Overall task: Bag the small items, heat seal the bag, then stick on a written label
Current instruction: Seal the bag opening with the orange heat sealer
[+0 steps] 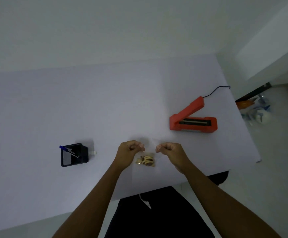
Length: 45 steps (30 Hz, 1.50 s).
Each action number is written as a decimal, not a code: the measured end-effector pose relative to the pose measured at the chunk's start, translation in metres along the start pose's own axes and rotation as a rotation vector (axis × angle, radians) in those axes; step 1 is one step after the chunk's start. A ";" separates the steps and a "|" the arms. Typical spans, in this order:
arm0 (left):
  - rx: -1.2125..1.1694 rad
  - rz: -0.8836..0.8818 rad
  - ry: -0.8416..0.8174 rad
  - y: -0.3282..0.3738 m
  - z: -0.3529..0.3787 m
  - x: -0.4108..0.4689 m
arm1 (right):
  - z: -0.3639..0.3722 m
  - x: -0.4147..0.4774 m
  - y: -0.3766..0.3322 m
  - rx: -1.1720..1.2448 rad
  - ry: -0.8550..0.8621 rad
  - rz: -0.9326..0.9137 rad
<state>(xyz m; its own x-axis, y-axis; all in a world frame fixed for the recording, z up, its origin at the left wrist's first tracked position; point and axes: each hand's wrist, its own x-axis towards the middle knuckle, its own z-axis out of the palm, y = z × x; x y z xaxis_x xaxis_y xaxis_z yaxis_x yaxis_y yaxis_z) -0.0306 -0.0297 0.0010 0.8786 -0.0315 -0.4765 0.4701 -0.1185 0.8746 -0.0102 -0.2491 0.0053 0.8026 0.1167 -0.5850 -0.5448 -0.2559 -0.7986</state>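
Head view: left hand [131, 149] and right hand [169, 149] are each pinching, fingers curled closed, a top corner of the clear bag [150, 152], small items [147, 160] sitting at its bottom, while the open orange heat sealer [193, 117] is lying far-right, nearer the right hand.

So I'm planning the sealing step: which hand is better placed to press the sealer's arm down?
Probably the right hand: the orange heat sealer sits open on its side of the table. The left hand could keep its grip on the clear bag.
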 end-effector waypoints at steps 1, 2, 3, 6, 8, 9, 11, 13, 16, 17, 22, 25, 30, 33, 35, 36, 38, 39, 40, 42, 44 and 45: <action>-0.030 -0.028 -0.005 0.003 0.004 0.000 | -0.005 -0.003 -0.002 0.002 0.000 -0.008; -0.061 -0.059 -0.014 0.005 0.008 0.000 | -0.011 -0.006 -0.003 0.004 0.003 -0.016; -0.082 -0.088 -0.024 0.007 0.013 0.001 | -0.016 -0.008 -0.004 0.005 0.009 -0.026; -0.090 -0.120 -0.039 0.012 0.033 0.009 | -0.036 -0.014 -0.005 0.024 0.041 -0.028; -0.111 -0.132 -0.048 0.024 0.051 0.014 | -0.051 -0.015 -0.003 0.072 0.073 -0.007; -0.112 -0.137 -0.048 0.031 0.062 0.016 | -0.061 -0.015 -0.003 0.095 0.091 0.009; -0.116 -0.161 -0.051 0.042 0.084 0.023 | -0.082 -0.012 -0.003 0.126 0.116 0.034; -0.122 -0.189 -0.054 0.051 0.108 0.032 | -0.109 -0.007 -0.004 0.142 0.129 0.032; -0.136 -0.230 -0.041 0.060 0.143 0.048 | -0.145 0.005 -0.002 0.154 0.135 0.035; -0.163 -0.241 -0.035 0.063 0.154 0.053 | -0.155 0.010 -0.001 0.165 0.136 0.040; -0.190 -0.259 0.000 0.074 0.199 0.075 | -0.196 0.034 0.002 0.221 0.144 0.048; -0.206 -0.291 0.070 0.072 0.217 0.086 | -0.209 0.045 0.008 0.204 0.133 0.071; -0.216 -0.334 0.221 0.073 0.233 0.097 | -0.215 0.055 0.021 0.187 0.123 0.103; -0.224 -0.339 0.244 0.073 0.235 0.102 | -0.219 0.059 0.024 0.178 0.100 0.106; -0.218 -0.337 0.247 0.071 0.236 0.104 | -0.220 0.061 0.025 0.166 0.098 0.106; -0.215 -0.334 0.246 0.070 0.237 0.105 | -0.221 0.062 0.025 0.161 0.102 0.105; -0.209 -0.320 0.239 0.068 0.239 0.107 | -0.222 0.064 0.025 0.161 0.111 0.100; -0.206 -0.311 0.231 0.067 0.240 0.107 | -0.223 0.066 0.024 0.168 0.115 0.099; -0.202 -0.302 0.223 0.066 0.241 0.107 | -0.223 0.067 0.024 0.176 0.116 0.100; -0.193 -0.289 0.205 0.064 0.242 0.106 | -0.224 0.070 0.024 0.182 0.113 0.104; -0.199 -0.283 0.200 0.061 0.242 0.105 | -0.224 0.072 0.024 0.181 0.113 0.116; -0.206 -0.284 0.203 0.060 0.242 0.105 | -0.224 0.073 0.024 0.186 0.115 0.126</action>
<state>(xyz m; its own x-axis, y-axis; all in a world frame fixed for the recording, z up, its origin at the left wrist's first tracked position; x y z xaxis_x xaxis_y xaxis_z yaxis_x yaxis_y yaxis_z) 0.0694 -0.2798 -0.0184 0.7005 0.1727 -0.6924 0.6854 0.1074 0.7202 0.0893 -0.4613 -0.0247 0.7419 -0.0174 -0.6703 -0.6693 -0.0795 -0.7387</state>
